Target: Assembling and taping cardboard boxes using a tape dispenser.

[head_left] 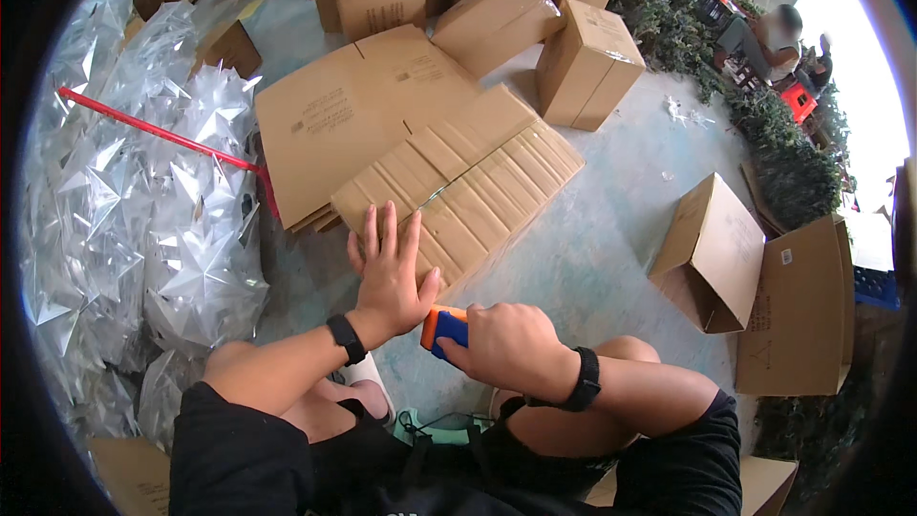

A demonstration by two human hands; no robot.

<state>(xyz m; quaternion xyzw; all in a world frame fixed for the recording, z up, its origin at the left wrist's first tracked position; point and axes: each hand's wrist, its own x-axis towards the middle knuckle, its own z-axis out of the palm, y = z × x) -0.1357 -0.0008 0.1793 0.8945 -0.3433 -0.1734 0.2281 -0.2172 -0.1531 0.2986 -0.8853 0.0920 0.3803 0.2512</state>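
Observation:
Before me lies a tied bundle of folded cardboard (487, 193), set at a slant, with a thin strap (458, 178) running along its top. My left hand (390, 272) rests on the bundle's near left end, fingers spread and pressing nothing else. Close beside it, my right hand (516, 349) is closed around a blue and orange hand tool (447, 331). The tool's orange end points toward the near edge of the bundle. Its working tip is hidden, so its exact kind cannot be made out.
Flat cardboard sheets (334, 115) lie beyond the bundle. Closed cartons (589, 67) stand at the back. Silver star decorations in clear wrap (191, 229) and a red pole (162, 132) fill the left. Open cartons (712, 248), greenery (659, 0) and a seated person (778, 43) are on the right.

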